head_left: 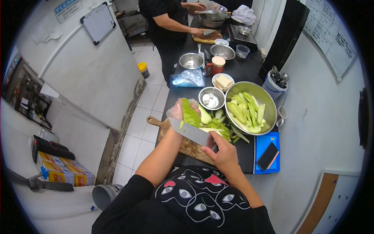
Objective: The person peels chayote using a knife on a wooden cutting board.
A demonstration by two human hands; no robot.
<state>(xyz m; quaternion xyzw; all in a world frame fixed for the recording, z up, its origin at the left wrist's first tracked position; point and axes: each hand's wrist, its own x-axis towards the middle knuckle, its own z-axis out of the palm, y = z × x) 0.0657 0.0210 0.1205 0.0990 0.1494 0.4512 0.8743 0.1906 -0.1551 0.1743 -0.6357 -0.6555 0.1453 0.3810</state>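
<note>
A broad cleaver (pixel 191 132) lies slantwise over the wooden cutting board (pixel 193 150), its blade turned flat towards the camera. My right hand (pixel 223 152) is closed round its right end, thumb and index finger showing. At the blade's left end is my left hand (pixel 175 134); only the wrist part shows, and the blade hides the fingers. Just beyond the blade are green leaves (pixel 190 115), a pale green vegetable piece (pixel 204 115) and a pinkish plastic bag (pixel 176 111). Right of these, a large steel bowl (pixel 272 117) holds several long, pale green pieces.
Beyond the board stand a small bowl (pixel 200 97) with white pieces, a plate (pixel 215 82) with pale blocks, and a red mug (pixel 217 68). A phone (pixel 267 156) rests on a blue folder (pixel 276 141). A co-worker (pixel 165 29) cuts at the far board (pixel 210 38).
</note>
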